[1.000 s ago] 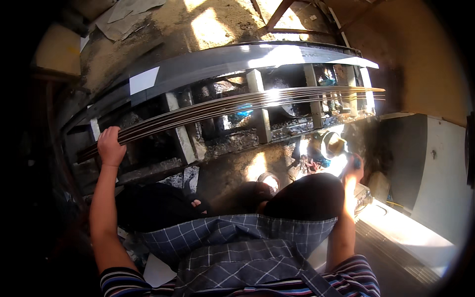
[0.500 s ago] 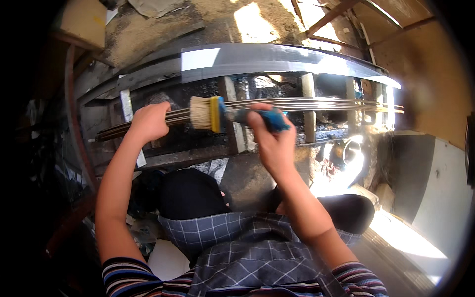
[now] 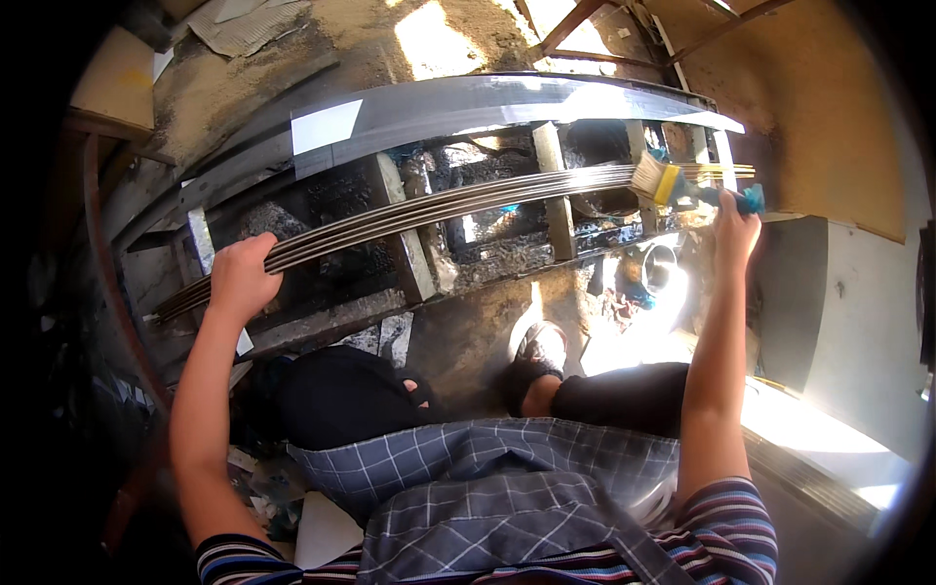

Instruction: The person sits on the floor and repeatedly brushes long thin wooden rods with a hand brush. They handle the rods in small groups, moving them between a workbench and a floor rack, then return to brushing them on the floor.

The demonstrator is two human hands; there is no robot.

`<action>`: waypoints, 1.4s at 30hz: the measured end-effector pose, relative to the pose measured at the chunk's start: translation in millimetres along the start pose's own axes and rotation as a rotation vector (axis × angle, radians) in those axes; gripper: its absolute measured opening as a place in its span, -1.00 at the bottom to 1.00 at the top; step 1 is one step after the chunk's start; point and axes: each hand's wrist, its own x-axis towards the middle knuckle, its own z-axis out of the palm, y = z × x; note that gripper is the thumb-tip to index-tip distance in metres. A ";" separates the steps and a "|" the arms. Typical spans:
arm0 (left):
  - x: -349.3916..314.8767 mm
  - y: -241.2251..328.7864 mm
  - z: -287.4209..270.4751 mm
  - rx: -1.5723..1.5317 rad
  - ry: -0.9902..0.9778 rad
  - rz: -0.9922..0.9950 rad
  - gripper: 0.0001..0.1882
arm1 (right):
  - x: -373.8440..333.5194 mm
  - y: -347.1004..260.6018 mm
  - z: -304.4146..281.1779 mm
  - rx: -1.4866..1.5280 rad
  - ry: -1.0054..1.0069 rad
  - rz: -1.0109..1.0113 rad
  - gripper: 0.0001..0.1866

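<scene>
A bundle of long, thin metal rods (image 3: 468, 198) lies across the crossbars of a low frame, running from the left to the far right. My left hand (image 3: 244, 275) is closed around the bundle near its left end. My right hand (image 3: 737, 230) grips the blue handle of a wide paintbrush (image 3: 667, 183) with pale bristles and a yellow band. The bristles point left and meet the rods near their right end. Part of the handle is hidden by my fingers.
The frame has several crossbars (image 3: 554, 195) over a dark, wet-looking trough. A long grey strip (image 3: 419, 122) runs along its far side. Near the frame's front edge lies a pale ring (image 3: 659, 270). A brown board (image 3: 838, 146) stands at the right. My knees are close to the frame.
My right hand has carried the paintbrush along the rods from the middle to near their right end. My left hand keeps its hold. The view has shifted to the right.
</scene>
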 end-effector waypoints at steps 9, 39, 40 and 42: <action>47.1 -47.4 -17.2 -0.619 -1.256 -0.524 -0.83 | -208.5 -90.5 145.6 0.466 -0.551 0.064 -0.80; -2.2 -23.4 11.6 0.318 -0.216 -0.307 -0.78 | 238.6 161.6 -144.5 0.143 -0.044 0.024 -0.91; -5.3 -28.1 13.6 0.347 -0.193 -0.290 -0.79 | 252.7 169.4 -157.8 0.114 -0.043 -0.008 -0.90; -18.7 -47.3 11.8 0.390 -0.154 -0.277 -0.81 | 277.8 187.5 -174.8 0.112 0.003 0.028 -0.89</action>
